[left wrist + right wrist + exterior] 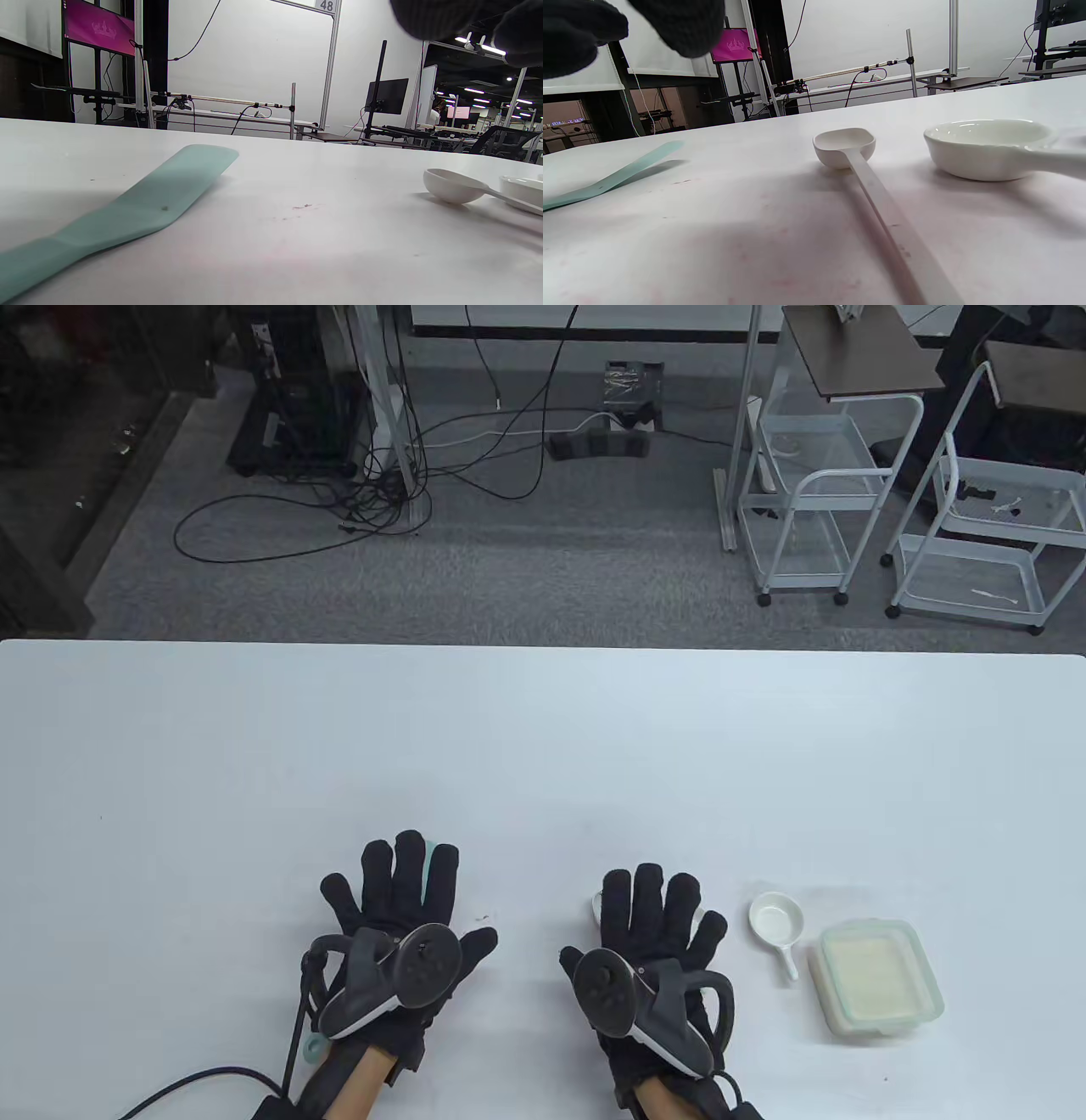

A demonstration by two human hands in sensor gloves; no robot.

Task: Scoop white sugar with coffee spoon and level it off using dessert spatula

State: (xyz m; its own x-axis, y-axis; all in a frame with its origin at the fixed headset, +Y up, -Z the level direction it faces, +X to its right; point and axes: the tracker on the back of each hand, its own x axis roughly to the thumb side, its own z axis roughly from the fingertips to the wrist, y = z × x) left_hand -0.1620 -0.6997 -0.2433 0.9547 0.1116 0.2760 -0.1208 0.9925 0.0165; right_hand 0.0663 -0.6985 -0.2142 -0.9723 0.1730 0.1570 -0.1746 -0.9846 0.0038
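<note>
A pale teal dessert spatula (140, 203) lies flat on the white table (543, 746). My left hand (399, 899) is spread above it with straight fingers, so only its tip (442, 853) and handle end (314, 1050) show from above. A white coffee spoon (865, 169) lies on the table under my right hand (657, 920), which is also spread flat; only the spoon's bowl edge (596, 904) peeks out there. Neither hand holds anything. A clear rectangular container (880, 980) with white sugar sits at the right.
A small white dish with a short handle (776, 920) stands between my right hand and the sugar container, close to the spoon's bowl (452, 186). Beyond the table's far edge are floor cables and two white carts (814, 475).
</note>
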